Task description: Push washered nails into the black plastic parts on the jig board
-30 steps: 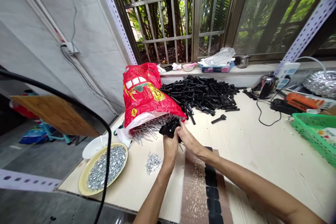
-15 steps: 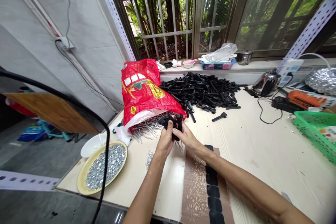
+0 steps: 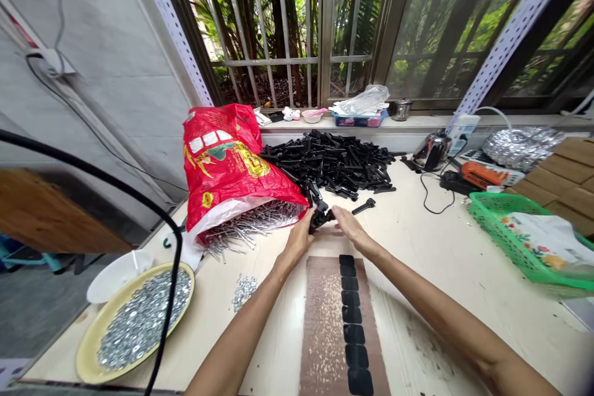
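My left hand (image 3: 302, 234) is closed around several black plastic pieces (image 3: 319, 218) near the mouth of the red bag. To their right, my right hand (image 3: 349, 226) has its fingers stretched out, the tips close to those pieces; whether they touch is unclear. Just behind both hands lies a big pile of black long-handled plastic pieces (image 3: 338, 161). One loose black piece (image 3: 364, 206) rests apart on the table. Long metal pins (image 3: 250, 223) spill from the red plastic bag (image 3: 227, 167) at the left.
A yellow plate (image 3: 188, 306) of metal washers stands front left, beside a white bowl (image 3: 99, 278). Small metal parts (image 3: 244, 292) lie nearby. A brown board (image 3: 320, 322) carries a row of black squares (image 3: 353, 334). At right are a green basket (image 3: 494, 229) and a kettle (image 3: 431, 150).
The view has swung right. My right hand has come away from the left, its fingers now extended. The black pieces have moved from between both hands to beside the left hand, nearer the pile.
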Demonstrator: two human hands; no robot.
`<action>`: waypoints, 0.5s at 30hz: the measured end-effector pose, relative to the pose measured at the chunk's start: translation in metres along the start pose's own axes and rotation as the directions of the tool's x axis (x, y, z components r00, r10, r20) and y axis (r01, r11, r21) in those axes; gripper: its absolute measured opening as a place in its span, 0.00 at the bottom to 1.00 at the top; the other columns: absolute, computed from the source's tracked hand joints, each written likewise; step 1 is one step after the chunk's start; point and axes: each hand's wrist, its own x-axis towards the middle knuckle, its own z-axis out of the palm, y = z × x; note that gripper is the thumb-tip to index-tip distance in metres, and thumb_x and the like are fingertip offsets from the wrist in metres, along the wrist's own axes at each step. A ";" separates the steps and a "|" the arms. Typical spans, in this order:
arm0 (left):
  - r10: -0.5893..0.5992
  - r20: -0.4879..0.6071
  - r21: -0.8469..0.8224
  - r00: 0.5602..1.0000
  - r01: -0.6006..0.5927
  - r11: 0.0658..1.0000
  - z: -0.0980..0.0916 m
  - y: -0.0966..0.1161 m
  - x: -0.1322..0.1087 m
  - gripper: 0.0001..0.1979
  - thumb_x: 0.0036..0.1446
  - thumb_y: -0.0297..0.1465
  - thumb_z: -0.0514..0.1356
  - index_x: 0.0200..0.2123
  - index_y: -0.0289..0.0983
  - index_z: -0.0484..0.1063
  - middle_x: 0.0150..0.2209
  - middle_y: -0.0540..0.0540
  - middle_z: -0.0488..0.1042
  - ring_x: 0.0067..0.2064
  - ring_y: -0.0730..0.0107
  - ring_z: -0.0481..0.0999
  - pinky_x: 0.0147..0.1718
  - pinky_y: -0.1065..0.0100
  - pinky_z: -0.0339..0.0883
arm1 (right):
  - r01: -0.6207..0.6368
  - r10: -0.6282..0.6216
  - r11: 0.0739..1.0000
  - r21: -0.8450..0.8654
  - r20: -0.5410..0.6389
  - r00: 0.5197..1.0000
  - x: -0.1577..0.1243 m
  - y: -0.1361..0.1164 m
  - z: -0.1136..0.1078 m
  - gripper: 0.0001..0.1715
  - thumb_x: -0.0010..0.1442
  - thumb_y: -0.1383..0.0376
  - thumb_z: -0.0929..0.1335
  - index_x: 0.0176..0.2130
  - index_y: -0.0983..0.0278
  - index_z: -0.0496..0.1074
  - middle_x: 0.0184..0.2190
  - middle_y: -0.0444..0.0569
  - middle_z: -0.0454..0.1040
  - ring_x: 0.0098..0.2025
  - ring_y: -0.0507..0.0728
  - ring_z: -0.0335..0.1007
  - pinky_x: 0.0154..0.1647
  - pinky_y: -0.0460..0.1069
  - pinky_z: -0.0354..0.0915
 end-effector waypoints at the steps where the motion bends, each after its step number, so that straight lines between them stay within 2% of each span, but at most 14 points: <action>1: 0.036 0.054 0.062 0.998 -0.040 0.997 0.006 0.000 0.001 0.34 0.46 0.22 0.59 0.59 0.40 0.60 0.50 0.41 0.72 0.51 0.57 0.71 0.50 0.59 0.63 | 0.012 -0.024 0.994 -0.110 -0.112 0.993 0.005 0.010 -0.015 0.36 0.60 0.46 0.60 0.59 0.64 0.60 0.54 0.59 0.64 0.52 0.63 0.64 0.50 0.58 0.61; 3: 0.061 0.180 0.160 0.982 -0.091 0.983 0.017 0.004 0.001 0.34 0.49 0.24 0.59 0.60 0.44 0.58 0.47 0.42 0.73 0.49 0.57 0.72 0.49 0.60 0.63 | -0.021 -0.045 0.963 -0.269 -0.238 0.970 0.017 0.027 -0.040 0.35 0.60 0.52 0.62 0.60 0.68 0.58 0.53 0.63 0.64 0.54 0.65 0.62 0.53 0.59 0.58; 4: 0.073 0.235 0.204 0.969 -0.123 0.971 0.022 0.007 0.001 0.34 0.50 0.26 0.60 0.61 0.45 0.57 0.46 0.43 0.72 0.48 0.58 0.72 0.48 0.60 0.64 | -0.041 -0.040 0.951 -0.306 -0.254 0.966 0.024 0.033 -0.048 0.34 0.59 0.54 0.62 0.59 0.70 0.59 0.51 0.64 0.66 0.53 0.65 0.63 0.53 0.58 0.58; 7: 0.108 0.342 0.354 0.934 -0.235 0.905 0.035 0.018 0.003 0.36 0.52 0.30 0.61 0.63 0.44 0.52 0.46 0.40 0.70 0.48 0.55 0.70 0.46 0.59 0.64 | -0.031 -0.030 0.956 -0.291 -0.203 0.979 0.046 0.039 -0.058 0.29 0.59 0.56 0.63 0.54 0.72 0.65 0.44 0.61 0.72 0.44 0.61 0.69 0.46 0.53 0.63; 9: 0.119 0.371 0.449 0.921 -0.290 0.845 0.041 0.023 0.007 0.37 0.53 0.34 0.61 0.63 0.41 0.50 0.51 0.37 0.67 0.49 0.51 0.68 0.45 0.56 0.64 | -0.010 -0.037 0.964 -0.265 -0.174 0.984 0.058 0.035 -0.055 0.28 0.59 0.56 0.62 0.53 0.72 0.66 0.41 0.57 0.74 0.37 0.56 0.71 0.38 0.49 0.66; 11: 0.136 0.380 0.505 0.915 -0.328 0.799 0.043 0.026 0.010 0.36 0.53 0.34 0.61 0.63 0.40 0.50 0.56 0.35 0.62 0.52 0.49 0.66 0.46 0.52 0.64 | 0.013 -0.059 0.968 -0.249 -0.176 0.983 0.064 0.028 -0.053 0.28 0.59 0.58 0.63 0.53 0.72 0.66 0.41 0.56 0.74 0.33 0.54 0.71 0.33 0.46 0.65; 15: 0.241 0.326 0.534 0.914 -0.389 0.750 0.036 0.039 0.009 0.35 0.54 0.28 0.60 0.63 0.41 0.51 0.61 0.35 0.57 0.59 0.48 0.58 0.54 0.46 0.56 | 0.097 -0.132 0.967 -0.234 -0.141 0.981 0.051 0.011 -0.057 0.22 0.59 0.56 0.62 0.44 0.68 0.72 0.36 0.52 0.75 0.29 0.52 0.69 0.30 0.45 0.64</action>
